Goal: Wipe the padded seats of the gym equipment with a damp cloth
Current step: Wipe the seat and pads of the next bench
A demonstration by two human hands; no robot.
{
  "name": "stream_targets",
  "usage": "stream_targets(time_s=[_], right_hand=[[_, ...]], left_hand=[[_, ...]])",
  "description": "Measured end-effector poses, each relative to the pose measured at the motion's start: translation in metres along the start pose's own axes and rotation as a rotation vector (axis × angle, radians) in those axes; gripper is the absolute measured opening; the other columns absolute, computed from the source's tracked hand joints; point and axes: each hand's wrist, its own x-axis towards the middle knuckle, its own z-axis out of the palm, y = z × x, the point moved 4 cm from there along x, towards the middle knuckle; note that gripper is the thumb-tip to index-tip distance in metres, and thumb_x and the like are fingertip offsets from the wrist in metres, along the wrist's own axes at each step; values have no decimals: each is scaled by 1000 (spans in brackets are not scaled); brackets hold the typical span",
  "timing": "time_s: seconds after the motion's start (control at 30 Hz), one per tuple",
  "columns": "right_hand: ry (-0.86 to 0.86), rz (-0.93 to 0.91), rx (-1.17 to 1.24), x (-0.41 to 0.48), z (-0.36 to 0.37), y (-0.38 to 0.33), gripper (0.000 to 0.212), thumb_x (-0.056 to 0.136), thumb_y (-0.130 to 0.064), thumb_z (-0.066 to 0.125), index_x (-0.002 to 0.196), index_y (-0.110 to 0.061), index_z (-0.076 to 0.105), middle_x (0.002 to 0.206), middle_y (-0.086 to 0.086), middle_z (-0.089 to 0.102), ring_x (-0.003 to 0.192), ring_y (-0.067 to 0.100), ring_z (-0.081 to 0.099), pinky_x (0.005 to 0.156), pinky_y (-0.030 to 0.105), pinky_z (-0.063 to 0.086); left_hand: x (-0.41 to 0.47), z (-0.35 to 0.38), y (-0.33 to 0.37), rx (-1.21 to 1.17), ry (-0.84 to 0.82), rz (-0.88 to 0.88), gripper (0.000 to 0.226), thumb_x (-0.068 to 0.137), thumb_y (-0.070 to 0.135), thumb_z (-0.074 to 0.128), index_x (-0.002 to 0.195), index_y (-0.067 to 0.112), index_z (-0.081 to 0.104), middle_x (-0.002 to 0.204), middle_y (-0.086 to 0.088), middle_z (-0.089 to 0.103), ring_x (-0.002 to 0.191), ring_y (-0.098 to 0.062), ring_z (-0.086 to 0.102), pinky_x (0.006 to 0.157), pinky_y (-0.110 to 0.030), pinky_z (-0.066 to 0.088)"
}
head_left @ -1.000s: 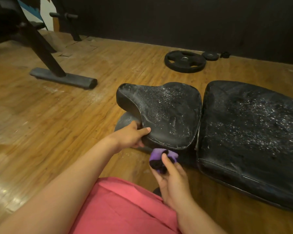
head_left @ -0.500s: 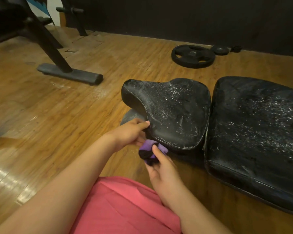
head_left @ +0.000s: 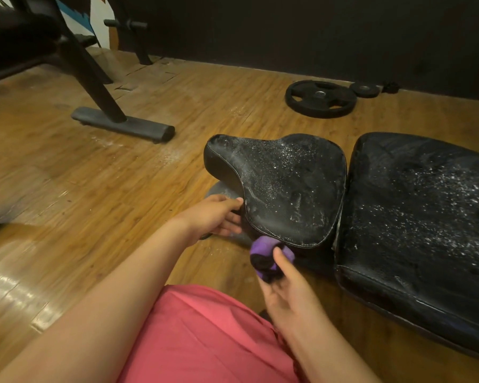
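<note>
Risk first: the purple-and-black bunched cloth is sitting wadded into a tight ball. A pass from here is likely offering only a small face to the black saddle-shaped padded seat, smearing the white flecks across the vinyl rather than lifting them. Whether those flecks are droplets or dry residue, I cannot tell. A sweep toward the right is also risking pushing them into the narrow gap beside the large black rectangular back pad, itself speckled. The seat is tilting up at its narrow end; if it is free to pivot, pressure from above may be rocking it unless the underside is braced. Right hand is reaching in palm-up below the seat's near edge, thumb pressing over the cloth and fingers curling beneath it, pinching it. The cloth is hovering just beside the near rim, contact unclear. Left hand is extending forward at the seat's near-left edge, thumb tip touching the rim, fingers running underneath and partly hidden, so whether they are clasping the edge I cannot tell. By my reading, the top surface is not yet being wiped.
</note>
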Motion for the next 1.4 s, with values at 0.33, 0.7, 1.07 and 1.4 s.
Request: stream_targets(time_s=[0.33, 0.7, 1.07, 1.4], right_hand=[[-202, -234, -515, -46, 29, -46, 30, 79, 1, 66, 108, 1, 59, 89, 12, 69, 82, 17, 66, 66, 30, 54], [-646, -709, -2109, -6, 133, -79, 22, 72, -25, 79, 92, -27, 71, 80, -11, 65, 72, -2, 57, 67, 17, 44], [-938, -902, -2546, 7, 153, -48, 20, 76, -25, 74, 91, -16, 66, 89, 3, 56, 83, 17, 53, 72, 36, 47], [-962, -523, -2548, 28, 161, -57, 20, 69, -22, 80, 78, -12, 65, 73, 3, 67, 61, 7, 57, 58, 25, 44]], left_hand=[[1, -3, -1, -56, 20, -47, 26, 103, 31, 40, 94, 10, 53, 86, -12, 62, 63, -19, 65, 50, -22, 53], [-1, -4, -9, -105, -2, -111, 38, 106, 33, 28, 87, 15, 55, 80, -3, 67, 75, -19, 65, 61, -24, 48], [1, -3, -11, -76, -99, -107, 39, 104, 34, 23, 100, 18, 58, 95, -9, 68, 82, -23, 66, 74, -29, 48], [3, -8, -15, -101, -173, -81, 46, 101, 37, 18, 99, 13, 57, 93, -11, 70, 74, -21, 69, 70, -29, 45]])
